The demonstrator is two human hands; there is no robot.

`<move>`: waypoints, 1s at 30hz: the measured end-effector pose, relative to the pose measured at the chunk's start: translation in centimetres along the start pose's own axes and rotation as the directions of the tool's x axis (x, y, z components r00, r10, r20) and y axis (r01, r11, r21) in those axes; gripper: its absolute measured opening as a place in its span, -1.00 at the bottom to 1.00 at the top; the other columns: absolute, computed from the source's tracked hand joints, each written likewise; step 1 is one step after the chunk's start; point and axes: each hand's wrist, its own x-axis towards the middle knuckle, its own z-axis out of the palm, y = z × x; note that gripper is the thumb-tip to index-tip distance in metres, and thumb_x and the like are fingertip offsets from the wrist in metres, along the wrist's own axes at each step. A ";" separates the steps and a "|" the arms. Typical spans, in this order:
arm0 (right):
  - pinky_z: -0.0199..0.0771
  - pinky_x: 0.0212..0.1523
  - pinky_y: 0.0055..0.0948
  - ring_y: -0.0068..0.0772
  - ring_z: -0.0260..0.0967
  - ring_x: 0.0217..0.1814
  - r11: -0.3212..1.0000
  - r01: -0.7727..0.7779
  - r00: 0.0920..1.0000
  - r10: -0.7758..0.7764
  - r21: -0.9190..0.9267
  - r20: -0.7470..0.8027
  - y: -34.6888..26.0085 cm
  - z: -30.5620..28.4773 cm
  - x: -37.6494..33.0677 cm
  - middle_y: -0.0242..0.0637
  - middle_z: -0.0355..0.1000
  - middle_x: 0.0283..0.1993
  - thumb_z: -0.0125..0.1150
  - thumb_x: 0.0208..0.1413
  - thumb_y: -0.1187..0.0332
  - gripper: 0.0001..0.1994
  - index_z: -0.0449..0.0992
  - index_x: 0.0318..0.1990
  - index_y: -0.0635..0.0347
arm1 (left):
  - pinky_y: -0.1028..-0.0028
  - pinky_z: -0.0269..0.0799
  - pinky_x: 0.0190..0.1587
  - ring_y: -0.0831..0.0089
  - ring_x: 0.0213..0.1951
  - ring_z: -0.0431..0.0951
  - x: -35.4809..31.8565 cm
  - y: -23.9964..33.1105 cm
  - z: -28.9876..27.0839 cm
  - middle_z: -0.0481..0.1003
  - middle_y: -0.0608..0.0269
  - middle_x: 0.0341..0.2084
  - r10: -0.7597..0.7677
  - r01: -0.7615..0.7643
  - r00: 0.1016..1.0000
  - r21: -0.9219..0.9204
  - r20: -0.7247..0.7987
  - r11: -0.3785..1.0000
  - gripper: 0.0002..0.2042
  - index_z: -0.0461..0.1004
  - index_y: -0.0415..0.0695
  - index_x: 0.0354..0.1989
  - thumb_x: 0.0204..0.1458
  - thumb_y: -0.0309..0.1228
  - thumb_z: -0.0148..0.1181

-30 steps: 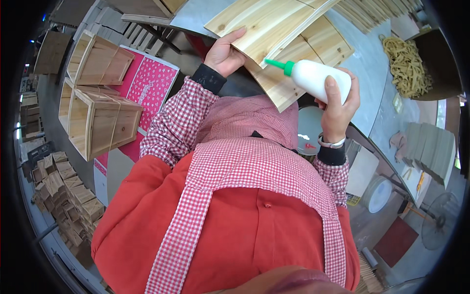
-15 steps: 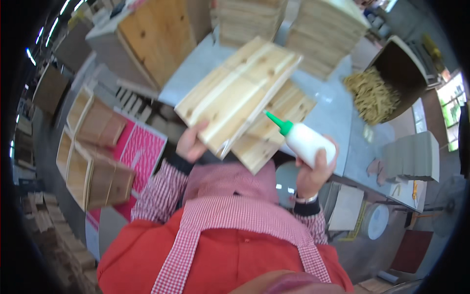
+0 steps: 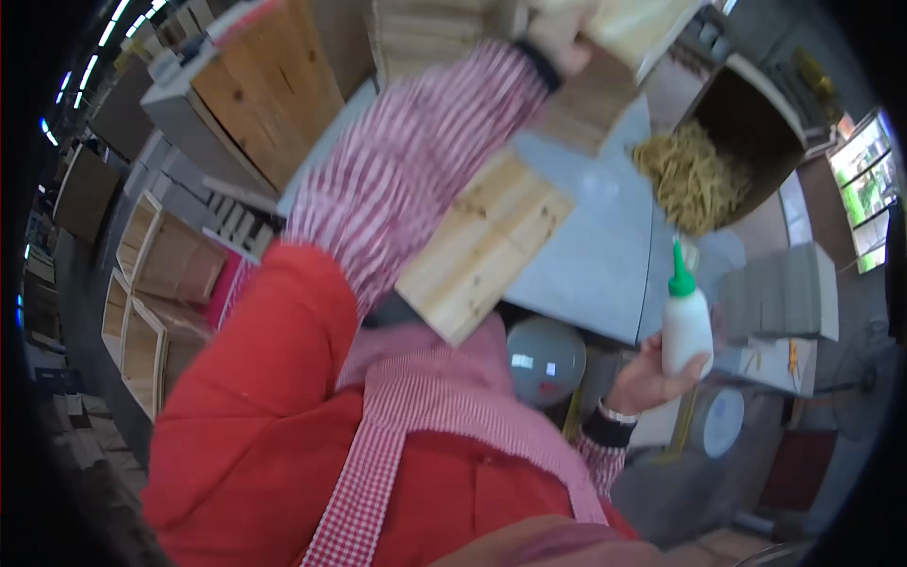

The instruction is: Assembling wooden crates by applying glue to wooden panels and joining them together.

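My left arm reaches far across the table, and my left hand (image 3: 561,45) is at the edge of a pale wooden board (image 3: 642,26) on top of the far stack. Its fingers are blurred but seem closed on that board's edge. In my right hand (image 3: 652,380) is a white glue bottle (image 3: 687,331) with a green nozzle (image 3: 680,269), held upright off to the right. Another wooden board (image 3: 487,248) with dark knots lies at the table's near edge, partly behind my left sleeve.
On the blue-grey table (image 3: 590,274) stands a stack of boards (image 3: 586,109). A tipped bin (image 3: 756,132) spills wood strips (image 3: 694,180) to the right, beside grey stacked panels (image 3: 779,293). Wooden boxes (image 3: 175,255) stand at left. A round stool (image 3: 546,359) is under the table's near edge.
My left hand has carried the upper board from in front of me to the far stack. The glue bottle has moved right and down and turned from tilted to upright.
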 end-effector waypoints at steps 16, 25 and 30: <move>0.42 -0.56 -0.47 -0.37 0.40 -0.38 0.885 -0.129 0.803 0.358 -0.447 0.476 14.4 5.1 0.4 -0.21 0.36 -0.24 0.25 0.07 0.27 -0.62 0.30 -0.07 0.29 | 0.54 0.40 -0.24 0.59 -0.31 0.46 -34.6 10.8 -7.3 0.47 0.37 -0.35 -0.761 0.504 0.469 -0.572 -0.447 0.647 -0.91 0.43 -0.12 -0.25 0.15 -0.40 0.07; 0.45 -0.24 -0.25 -0.15 0.46 -0.33 0.742 0.465 0.681 0.048 -0.482 0.730 21.1 10.9 -1.6 -0.07 0.45 -0.29 0.35 -0.07 0.21 -0.58 0.37 -0.16 0.29 | 0.40 0.38 0.02 0.42 -0.07 0.42 -44.0 12.1 -4.5 0.42 0.20 -0.11 -0.953 0.577 0.222 -0.760 -0.206 0.299 -0.72 0.36 -0.12 -0.02 0.18 -0.26 0.06; 0.46 -0.26 -0.28 -0.11 0.46 -0.33 0.708 0.540 0.612 0.041 -0.456 0.790 19.7 10.2 -0.7 -0.05 0.46 -0.34 0.36 -0.10 0.22 -0.59 0.39 -0.17 0.27 | 0.35 0.39 0.02 0.36 -0.04 0.44 -43.9 10.2 -5.2 0.41 0.21 -0.09 -0.960 0.556 0.248 -0.793 -0.127 0.248 -0.71 0.33 -0.09 -0.02 0.15 -0.26 0.11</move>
